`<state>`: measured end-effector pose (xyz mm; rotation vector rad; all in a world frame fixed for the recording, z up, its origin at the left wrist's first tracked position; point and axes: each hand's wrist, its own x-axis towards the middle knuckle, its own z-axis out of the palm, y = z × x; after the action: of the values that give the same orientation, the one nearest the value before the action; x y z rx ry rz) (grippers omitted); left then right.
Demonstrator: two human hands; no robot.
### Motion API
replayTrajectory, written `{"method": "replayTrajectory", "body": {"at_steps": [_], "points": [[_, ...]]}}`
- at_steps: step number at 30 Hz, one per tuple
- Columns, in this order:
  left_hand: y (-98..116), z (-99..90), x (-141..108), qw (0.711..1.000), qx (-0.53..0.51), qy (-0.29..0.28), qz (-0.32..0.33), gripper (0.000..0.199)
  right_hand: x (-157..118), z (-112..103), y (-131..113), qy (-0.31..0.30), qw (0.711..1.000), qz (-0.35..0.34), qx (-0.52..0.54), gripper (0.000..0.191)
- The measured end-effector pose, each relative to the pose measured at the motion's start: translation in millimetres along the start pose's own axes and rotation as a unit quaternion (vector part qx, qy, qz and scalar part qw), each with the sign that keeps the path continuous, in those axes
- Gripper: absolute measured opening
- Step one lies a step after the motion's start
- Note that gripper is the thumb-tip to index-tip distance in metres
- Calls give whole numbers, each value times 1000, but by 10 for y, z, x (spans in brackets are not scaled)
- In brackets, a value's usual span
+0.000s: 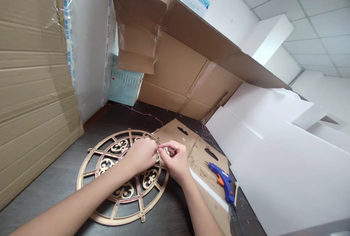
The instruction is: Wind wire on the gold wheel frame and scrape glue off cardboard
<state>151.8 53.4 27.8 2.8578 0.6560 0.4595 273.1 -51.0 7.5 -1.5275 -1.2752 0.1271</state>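
Note:
A gold openwork wheel (123, 207) with scroll patterns and spokes lies flat on the dark table (49, 188). My left hand (139, 155) grips its upper right part, and the fingers hide that stretch of the rim. My right hand (175, 159) sits just beside it, thumb and forefinger pinched at the rim on a thin pinkish wire (143, 112), which also runs across the wheel and back over the table. A blue and orange hot glue gun (223, 181) lies on a cardboard sheet (207, 159) to the right of my right hand, with a pale glue stick (236, 194) next to it.
A stack of flat cardboard (30, 82) leans along the left side. A large opened cardboard box (177, 68) stands at the back, beside a pale blue carton (124, 82). White foam boards (284, 170) fill the right side.

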Motion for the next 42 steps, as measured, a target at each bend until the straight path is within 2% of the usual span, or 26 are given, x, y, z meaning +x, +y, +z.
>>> {"method": "replayTrajectory", "body": {"at_steps": [6,17,30,42], "points": [[3,-12,-11,1000,-1,-11,-5,30,-5,3,-90,1,999,-22,-43,14],[-8,36,-16,999,43,-4,31,31,-18,27,-92,10,993,-77,-87,9],[3,-4,-15,999,27,-21,36,35,-26,48,-105,9,996,-39,-84,8],[-85,49,0,999,35,5,30,30,-6,-9,-27,41,995,-17,-93,4]]}}
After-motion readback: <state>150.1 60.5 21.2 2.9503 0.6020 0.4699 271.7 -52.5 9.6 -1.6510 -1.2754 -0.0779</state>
